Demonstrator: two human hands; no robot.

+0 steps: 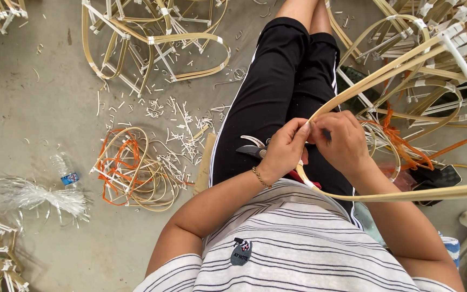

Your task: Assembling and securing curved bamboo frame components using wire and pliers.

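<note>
Pinching the bamboo strip (385, 73) together, left hand (283, 150) and right hand (345, 143) meet; its long axis runs toward two o'clock.

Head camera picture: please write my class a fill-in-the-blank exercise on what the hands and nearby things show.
1. Both hands, the left hand and the right hand, pinch a bent ____ strip.
2. The pruning shears rest on the person's ____.
3. The left wrist wears a gold ____.
4. The coil of strips on the floor is tied with ____ cord.

Missing words: bamboo; lap; bracelet; orange
</note>
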